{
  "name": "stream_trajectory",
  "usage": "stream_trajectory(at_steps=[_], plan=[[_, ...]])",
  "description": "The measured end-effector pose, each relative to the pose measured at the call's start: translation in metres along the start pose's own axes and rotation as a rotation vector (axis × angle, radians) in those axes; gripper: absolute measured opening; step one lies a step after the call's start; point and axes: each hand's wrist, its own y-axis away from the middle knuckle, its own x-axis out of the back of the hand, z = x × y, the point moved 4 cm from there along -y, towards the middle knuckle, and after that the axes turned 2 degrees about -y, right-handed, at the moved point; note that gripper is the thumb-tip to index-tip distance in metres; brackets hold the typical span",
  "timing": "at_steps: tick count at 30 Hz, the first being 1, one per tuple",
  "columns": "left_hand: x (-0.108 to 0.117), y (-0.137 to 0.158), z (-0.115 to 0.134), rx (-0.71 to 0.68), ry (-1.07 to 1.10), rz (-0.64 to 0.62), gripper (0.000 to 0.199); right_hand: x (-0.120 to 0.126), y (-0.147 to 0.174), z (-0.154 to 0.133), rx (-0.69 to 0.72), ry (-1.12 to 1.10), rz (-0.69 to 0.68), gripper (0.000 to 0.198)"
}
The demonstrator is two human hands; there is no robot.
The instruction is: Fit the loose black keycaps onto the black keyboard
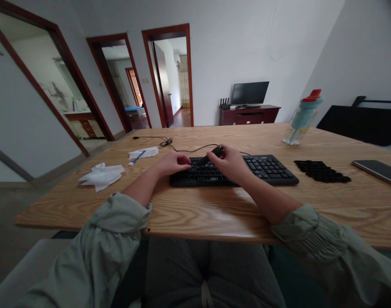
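A black keyboard [272,169] lies on the table in front of me. My right hand [230,163] is closed round a dark, thick-barrelled, pen-like tool [210,157]. Its lower end slants down to the left, over the keys. At the keyboard's left part is my left hand [172,164], thumb and fingers drawn together at the keys. Whatever is between those fingertips is too small to make out. Rows of small black pieces that look like keycaps [321,171] lie right of the keyboard.
On the wooden table [195,209], crumpled tissue [102,176] and a blue stick [138,157] on another tissue [150,152] lie left. A thin cable [190,151] runs behind the keyboard. A water bottle [299,122] and a phone-like slab [379,170] are right.
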Motion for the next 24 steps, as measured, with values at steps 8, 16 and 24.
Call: stream_trajectory(at_steps=[8, 16, 24], plan=[[0.000, 0.002, 0.006, 0.022, -0.007, -0.007, 0.031, 0.001, -0.001, 0.006, -0.039, -0.046, -0.015, 0.035], [0.001, 0.004, 0.011, 0.002, -0.019, -0.016, 0.033, 0.007, -0.002, 0.005, -0.006, -0.013, 0.087, 0.041], [0.000, 0.003, 0.011, 0.023, -0.002, -0.019, 0.034, 0.001, -0.001, 0.007, 0.021, -0.060, 0.010, 0.021]])
